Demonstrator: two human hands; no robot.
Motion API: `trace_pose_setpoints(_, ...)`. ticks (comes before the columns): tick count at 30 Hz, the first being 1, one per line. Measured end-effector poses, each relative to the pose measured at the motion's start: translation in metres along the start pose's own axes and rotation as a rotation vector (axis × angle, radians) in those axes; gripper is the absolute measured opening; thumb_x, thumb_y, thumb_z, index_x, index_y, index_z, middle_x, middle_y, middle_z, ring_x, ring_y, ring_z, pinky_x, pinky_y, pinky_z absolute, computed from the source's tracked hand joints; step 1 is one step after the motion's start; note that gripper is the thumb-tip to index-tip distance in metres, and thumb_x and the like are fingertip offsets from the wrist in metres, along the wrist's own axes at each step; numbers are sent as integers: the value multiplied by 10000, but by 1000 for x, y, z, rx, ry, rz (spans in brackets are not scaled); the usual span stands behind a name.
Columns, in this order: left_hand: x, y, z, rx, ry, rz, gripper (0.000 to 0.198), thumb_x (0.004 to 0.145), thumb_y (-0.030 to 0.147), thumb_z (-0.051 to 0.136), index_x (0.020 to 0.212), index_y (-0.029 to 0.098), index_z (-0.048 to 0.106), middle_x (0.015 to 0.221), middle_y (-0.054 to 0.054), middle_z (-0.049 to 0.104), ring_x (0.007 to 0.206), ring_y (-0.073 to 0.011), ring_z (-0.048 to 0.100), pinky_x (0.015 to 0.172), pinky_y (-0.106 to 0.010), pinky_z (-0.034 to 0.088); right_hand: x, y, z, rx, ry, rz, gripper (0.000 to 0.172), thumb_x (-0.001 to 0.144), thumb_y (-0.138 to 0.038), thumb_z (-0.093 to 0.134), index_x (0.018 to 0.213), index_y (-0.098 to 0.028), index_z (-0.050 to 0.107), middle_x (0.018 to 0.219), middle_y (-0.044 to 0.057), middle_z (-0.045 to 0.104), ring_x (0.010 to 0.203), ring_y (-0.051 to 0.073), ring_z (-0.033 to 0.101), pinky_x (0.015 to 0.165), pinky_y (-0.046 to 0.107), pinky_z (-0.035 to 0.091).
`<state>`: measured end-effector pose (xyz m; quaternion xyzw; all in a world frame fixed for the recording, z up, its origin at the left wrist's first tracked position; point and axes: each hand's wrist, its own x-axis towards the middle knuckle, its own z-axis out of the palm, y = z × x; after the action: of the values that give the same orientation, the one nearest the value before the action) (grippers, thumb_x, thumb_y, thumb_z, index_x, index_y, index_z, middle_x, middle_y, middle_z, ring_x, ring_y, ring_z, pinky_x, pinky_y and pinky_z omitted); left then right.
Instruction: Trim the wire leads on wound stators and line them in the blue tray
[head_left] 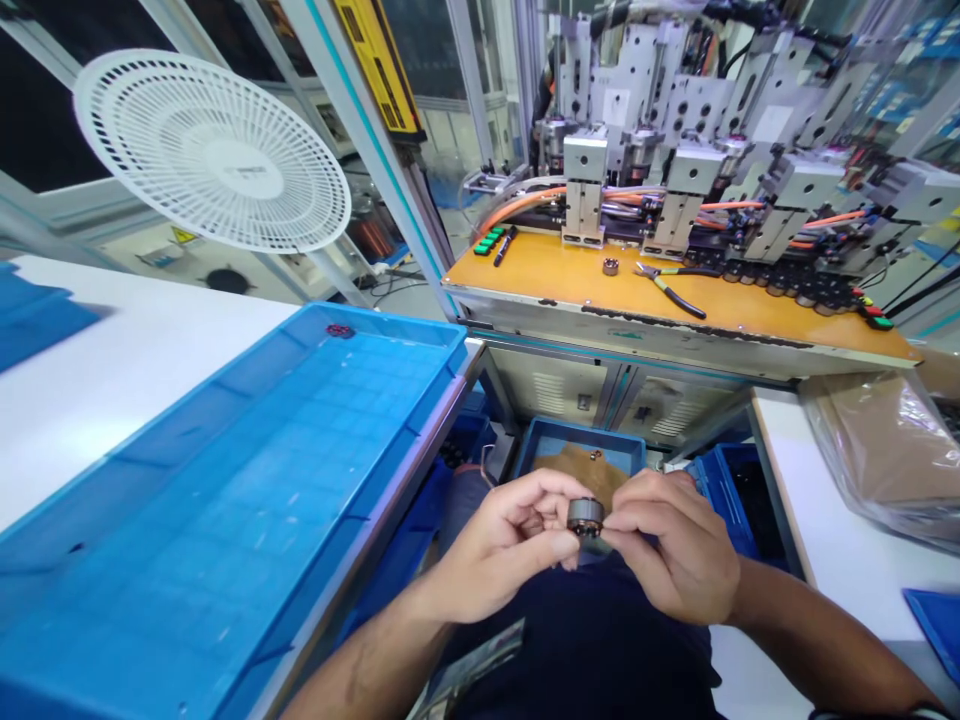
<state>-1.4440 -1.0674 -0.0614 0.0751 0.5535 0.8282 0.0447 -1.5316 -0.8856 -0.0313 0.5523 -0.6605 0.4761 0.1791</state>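
Observation:
A small motor stator (pixel 585 514), a grey ridged ring with a dark lower end, is held above my lap. My left hand (pixel 510 540) grips it from the left, thumb at its lower edge and fingers curled behind. From the other side, my right hand (pixel 667 535) is closed in a pinch, thumb and fingertips against the stator's right lower edge. Whether a fine wire is also between those fingertips is too small to make out. Below and beyond the hands sits a blue tray (pixel 534 440) with brown sheet material and a small part in it.
To the left a long blue bin (pixel 225 450) has one dark red part (pixel 340 330) at its far end. Ahead, an orange bench (pixel 525 270) carries pliers (pixel 671 285), another stator (pixel 610 267) and a machine (pixel 682 170). A white fan (pixel 225 160) stands left; plastic-wrapped cardboard (pixel 877 440) lies right.

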Motion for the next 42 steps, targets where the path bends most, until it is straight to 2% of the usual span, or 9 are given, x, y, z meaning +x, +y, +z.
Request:
trace_pose_setpoints(8,5,-3,5,-28,17,322,204,760,141,816,942,193,738,1149,-85,645,864,-156,705,783,-282,581,-8,-2,0,-51,-1,140,122,889,-32,579,904,-150,608,769,28,634,706,106,620,652,221,514)
trace_pose_setpoints(12,8,-7,4,-230,-38,385,272,697,242,881,778,162,635,999,-74,728,1104,-274,680,978,-432,521,-12,-1,-7,-38,-83,64,139,890,-28,573,955,-145,607,844,38,637,764,108,635,712,234,535)
trace_pose_setpoints(15,8,-8,4,-327,-47,172,426,695,399,878,960,171,637,1028,-84,718,1095,-245,674,985,-400,493,-8,-3,-12,-54,-106,-39,124,918,-35,548,952,-140,605,851,29,632,789,102,644,796,230,552)
trace_pose_setpoints(20,5,-6,1,-184,-172,-193,447,821,536,726,955,135,578,741,-16,628,625,-84,610,637,-197,488,1,-8,-15,-107,-141,-98,104,943,-60,544,931,-143,605,823,29,648,765,109,666,746,218,555)
trace_pose_setpoints(25,4,-9,5,-228,-80,43,253,902,278,698,1043,168,520,776,-11,653,652,-88,661,621,-176,505,0,-5,-11,-197,-138,-49,73,908,-85,601,938,-150,616,815,51,673,748,142,684,706,250,544)
trace_pose_setpoints(29,6,-12,7,-302,0,276,255,790,87,775,907,160,560,1079,-55,675,876,-129,713,796,-254,560,0,-4,-8,-203,-128,70,86,916,-91,574,948,-167,598,804,34,662,704,121,658,649,253,525)
trace_pose_setpoints(34,9,-12,3,-464,1,251,405,699,249,887,916,182,552,1052,-62,719,1205,-240,631,1011,-382,489,10,-5,-14,-142,-184,-20,88,919,-86,565,929,-165,600,792,38,674,717,120,662,670,259,527)
trace_pose_setpoints(38,9,-14,2,-332,-192,-44,456,822,520,738,1004,139,566,839,-76,700,753,-137,704,684,-211,530,17,-7,-18,-159,-196,-111,92,961,-122,540,919,-168,608,769,47,688,704,134,680,668,267,529)
trace_pose_setpoints(42,7,-20,5,-307,-165,26,260,927,340,666,1025,169,495,657,13,644,528,-84,640,497,-133,472,19,-11,-16,-150,-196,-85,92,951,-109,553,906,-152,621,768,59,695,712,137,688,639,256,527)
